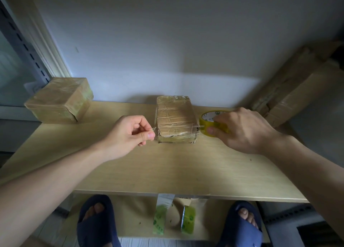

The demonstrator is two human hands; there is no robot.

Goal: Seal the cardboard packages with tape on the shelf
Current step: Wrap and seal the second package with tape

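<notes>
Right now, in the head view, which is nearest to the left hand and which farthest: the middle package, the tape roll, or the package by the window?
From the left hand:
1. Middle package, just right of it.
2. Tape roll, beyond that package, in the right hand.
3. Package by the window, far left.

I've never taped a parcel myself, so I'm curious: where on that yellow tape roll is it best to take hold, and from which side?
Grip the tape roll across its curved outer band, coming from the right, away from the package. It stands on edge with the strip running left, so that side is free. The right hand holds it so, thumb on the front; the left hand pinches the strip's end.
</notes>
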